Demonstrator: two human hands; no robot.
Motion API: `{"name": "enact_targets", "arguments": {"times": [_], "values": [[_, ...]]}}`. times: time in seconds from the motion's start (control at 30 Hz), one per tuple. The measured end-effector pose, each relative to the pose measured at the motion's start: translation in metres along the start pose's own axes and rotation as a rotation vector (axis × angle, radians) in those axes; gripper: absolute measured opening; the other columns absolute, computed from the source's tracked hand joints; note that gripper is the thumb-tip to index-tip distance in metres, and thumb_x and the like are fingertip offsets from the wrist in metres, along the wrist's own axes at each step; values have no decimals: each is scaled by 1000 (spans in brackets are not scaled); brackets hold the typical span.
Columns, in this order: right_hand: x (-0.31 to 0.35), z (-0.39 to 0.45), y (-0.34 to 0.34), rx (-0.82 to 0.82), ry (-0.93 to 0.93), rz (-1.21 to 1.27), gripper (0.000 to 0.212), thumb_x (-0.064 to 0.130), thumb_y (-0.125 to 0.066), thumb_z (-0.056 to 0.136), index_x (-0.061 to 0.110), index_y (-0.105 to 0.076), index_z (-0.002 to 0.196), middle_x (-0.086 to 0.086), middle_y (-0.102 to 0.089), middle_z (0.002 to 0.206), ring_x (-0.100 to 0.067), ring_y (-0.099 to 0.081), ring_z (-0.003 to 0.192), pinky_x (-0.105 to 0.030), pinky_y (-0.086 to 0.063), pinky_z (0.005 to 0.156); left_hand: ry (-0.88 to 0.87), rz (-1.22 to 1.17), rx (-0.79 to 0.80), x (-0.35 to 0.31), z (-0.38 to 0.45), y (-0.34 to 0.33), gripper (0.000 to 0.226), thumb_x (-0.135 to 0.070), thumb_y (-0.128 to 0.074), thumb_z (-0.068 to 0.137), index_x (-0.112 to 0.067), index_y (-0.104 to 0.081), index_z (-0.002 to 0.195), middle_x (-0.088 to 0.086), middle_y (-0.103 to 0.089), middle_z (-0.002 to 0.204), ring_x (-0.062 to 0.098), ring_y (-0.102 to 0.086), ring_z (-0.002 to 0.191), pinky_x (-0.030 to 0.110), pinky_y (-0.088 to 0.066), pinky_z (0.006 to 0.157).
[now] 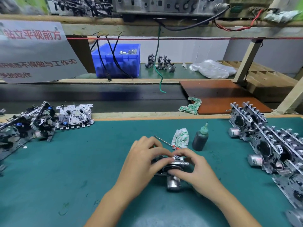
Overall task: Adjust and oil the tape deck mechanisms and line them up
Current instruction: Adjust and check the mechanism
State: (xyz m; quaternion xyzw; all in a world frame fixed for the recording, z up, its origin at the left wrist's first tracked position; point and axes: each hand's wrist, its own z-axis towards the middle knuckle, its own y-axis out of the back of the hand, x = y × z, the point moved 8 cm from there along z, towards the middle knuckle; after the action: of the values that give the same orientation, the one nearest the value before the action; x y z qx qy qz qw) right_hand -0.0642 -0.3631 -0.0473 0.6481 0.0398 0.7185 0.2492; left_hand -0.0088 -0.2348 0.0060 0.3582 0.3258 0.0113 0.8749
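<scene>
A tape deck mechanism (173,179) with a silver motor stands on the green mat (82,161) in the middle. My left hand (144,159) grips its left side with fingers curled over the top. My right hand (191,169) grips its right side, thumb and fingers pinching the upper edge. Behind them a dark oil bottle (200,138) with a needle tip stands upright. A thin screwdriver (164,141) lies beside a crumpled rag (180,137). A row of mechanisms (268,145) leans along the right. A pile of mechanisms (32,123) lies at the left.
A black conveyor belt (98,95) runs behind the mat. On it lies a brown board (218,94) with a green-patterned cloth (191,105). Farther back sit a blue bin (118,59), several upright mechanisms (160,62) and a plastic bag (213,68). A green wire (159,76) hangs down.
</scene>
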Motion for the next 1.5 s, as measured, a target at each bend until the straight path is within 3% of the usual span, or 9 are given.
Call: {"name": "enact_targets", "arguments": {"times": [0.27, 0.53, 0.67, 0.8, 0.93, 1.07, 1.23, 1.37, 1.5], "values": [[2, 6, 7, -23, -38, -151, 30, 24, -89, 57, 36, -67, 75, 11, -65, 86, -3, -58, 92, -15, -41, 83, -11, -84, -11, 0, 0, -5, 12, -31, -67, 80, -27, -78, 85, -22, -44, 68, -2, -35, 71, 25, -34, 67], [4, 5, 8, -21, -46, -167, 30, 28, -88, 57, 36, -66, 76, 13, -65, 91, 0, -56, 98, -18, -40, 87, 21, -103, -8, 4, 1, -8, 12, -34, -66, 80, -30, -77, 84, -20, -44, 65, 0, -39, 71, 18, -32, 67], [7, 1, 9, -56, 29, -244, 34, 33, -86, 60, 40, -65, 86, 19, -62, 93, 8, -51, 98, -8, -34, 84, 31, -134, 21, 5, 4, -8, 11, -32, -67, 79, -29, -77, 82, -17, -48, 65, 1, -41, 70, 22, -34, 69], [6, -17, 21, -197, 133, -472, 45, 57, -70, 68, 38, -61, 108, 24, -59, 95, 4, -49, 99, -11, -34, 85, 50, -125, 4, 7, 2, -8, 12, -34, -66, 79, -28, -77, 80, -11, -53, 66, 2, -41, 70, 27, -36, 72], [13, -31, 21, -282, 307, -796, 37, 55, -55, 73, 21, -70, 74, 7, -59, 71, -17, -57, 74, -20, -36, 72, 49, -127, 8, 6, 3, -9, 12, -33, -66, 79, -28, -77, 80, -12, -54, 67, 1, -41, 70, 23, -35, 71], [13, -32, 21, -248, 336, -875, 38, 55, -52, 75, 22, -70, 71, 12, -57, 64, -15, -57, 71, -24, -42, 70, 59, -132, 6, 6, 2, -9, 12, -34, -65, 80, -29, -77, 79, -12, -53, 66, 2, -41, 70, 21, -34, 70], [14, -24, 24, -172, 279, -808, 30, 54, -68, 70, 24, -69, 72, 15, -60, 71, -11, -55, 79, -22, -37, 75, 77, -132, 12, 6, 2, -9, 15, -36, -65, 79, -27, -77, 79, -8, -57, 68, 6, -43, 71, 28, -38, 72], [6, -8, 22, -25, 82, -363, 39, 44, -80, 65, 45, -61, 99, 25, -60, 95, 2, -50, 102, -13, -35, 87, 84, -138, 15, 6, 0, -9, 14, -36, -65, 79, -28, -76, 79, -8, -58, 68, 7, -44, 72, 29, -37, 74], [3, 1, 9, 6, 59, -173, 36, 22, -84, 67, 42, -64, 89, 19, -62, 95, 1, -52, 104, -15, -36, 91, 92, -141, 19, 7, 0, -9, 13, -36, -65, 79, -29, -76, 81, -7, -58, 69, 8, -44, 71, 30, -37, 74]]}}
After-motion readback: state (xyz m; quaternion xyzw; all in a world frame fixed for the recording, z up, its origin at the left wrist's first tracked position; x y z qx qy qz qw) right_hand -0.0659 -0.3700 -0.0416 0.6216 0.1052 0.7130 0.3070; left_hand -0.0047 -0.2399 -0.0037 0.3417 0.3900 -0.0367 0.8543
